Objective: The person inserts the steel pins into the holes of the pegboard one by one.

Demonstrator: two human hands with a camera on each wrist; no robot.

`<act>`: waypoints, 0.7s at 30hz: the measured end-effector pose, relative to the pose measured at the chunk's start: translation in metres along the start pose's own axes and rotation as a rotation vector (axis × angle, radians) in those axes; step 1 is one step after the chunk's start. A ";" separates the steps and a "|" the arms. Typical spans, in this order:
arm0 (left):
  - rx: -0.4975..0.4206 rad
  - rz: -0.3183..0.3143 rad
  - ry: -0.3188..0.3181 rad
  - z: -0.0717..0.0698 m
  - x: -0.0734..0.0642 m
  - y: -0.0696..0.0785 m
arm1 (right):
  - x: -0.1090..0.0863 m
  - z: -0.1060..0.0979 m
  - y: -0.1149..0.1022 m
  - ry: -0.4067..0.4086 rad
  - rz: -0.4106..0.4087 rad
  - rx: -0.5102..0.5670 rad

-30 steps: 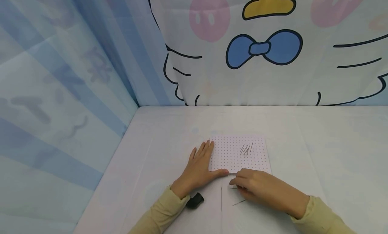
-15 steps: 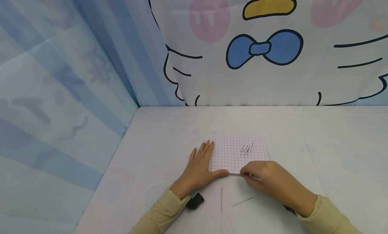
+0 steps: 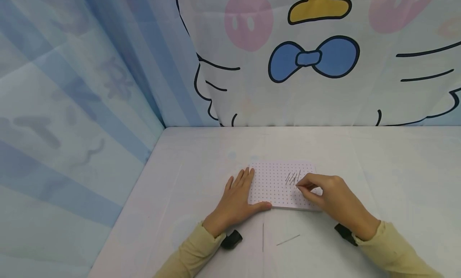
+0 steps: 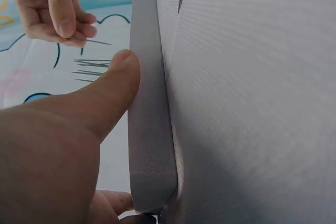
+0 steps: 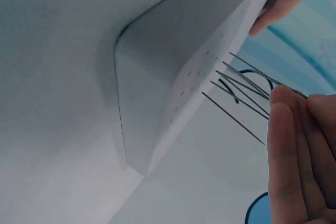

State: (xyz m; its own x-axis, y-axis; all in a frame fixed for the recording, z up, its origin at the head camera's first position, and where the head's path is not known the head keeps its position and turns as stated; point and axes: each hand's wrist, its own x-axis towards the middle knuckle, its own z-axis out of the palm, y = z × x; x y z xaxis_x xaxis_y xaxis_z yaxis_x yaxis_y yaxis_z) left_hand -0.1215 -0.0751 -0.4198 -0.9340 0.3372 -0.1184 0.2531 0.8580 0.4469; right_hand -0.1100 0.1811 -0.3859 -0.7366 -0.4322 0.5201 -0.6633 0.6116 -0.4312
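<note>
A white pegboard (image 3: pixel 268 186) with rows of small holes lies flat on the table. Several thin metal pins (image 3: pixel 288 178) stand in its right part, leaning slightly. My left hand (image 3: pixel 234 204) has its straight fingers along the board's left edge, and its thumb presses the front edge, as the left wrist view confirms. Over the board's right side, my right hand (image 3: pixel 333 194) pinches a thin metal pin (image 4: pixel 98 41) between thumb and fingertips, close to the standing ones. From the head view, most of that pin is too fine to make out.
Two loose metal pins lie in front of the board: one pin (image 3: pixel 263 237) points away from me, the other pin (image 3: pixel 288 240) lies slanted. Black wrist devices (image 3: pixel 231 239) sit beneath both cuffs. A printed curtain (image 3: pixel 306 90) hangs behind the table.
My right hand picked up a pin from the table in front of the board and moved up and rightward over the board to the standing pins. The left hand stayed still.
</note>
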 end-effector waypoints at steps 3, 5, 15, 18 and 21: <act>-0.003 -0.001 -0.002 0.000 0.000 0.000 | 0.001 0.000 0.004 0.007 0.024 0.016; -0.004 -0.001 -0.002 0.000 0.000 -0.001 | 0.001 0.001 0.006 0.009 0.030 0.021; -0.009 0.003 -0.003 0.001 0.000 -0.002 | 0.002 0.004 0.015 0.010 0.071 0.019; -0.007 0.005 -0.005 0.001 0.000 -0.002 | 0.002 0.005 0.017 0.004 0.089 0.012; -0.005 0.007 -0.005 0.000 0.000 -0.002 | 0.001 0.006 0.018 -0.005 0.101 0.007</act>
State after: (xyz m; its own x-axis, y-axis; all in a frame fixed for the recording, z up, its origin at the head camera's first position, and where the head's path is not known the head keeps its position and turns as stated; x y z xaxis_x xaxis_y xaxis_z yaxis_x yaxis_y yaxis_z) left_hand -0.1221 -0.0762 -0.4209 -0.9308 0.3452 -0.1198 0.2585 0.8539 0.4518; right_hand -0.1240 0.1877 -0.3978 -0.8006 -0.3715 0.4701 -0.5863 0.6476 -0.4868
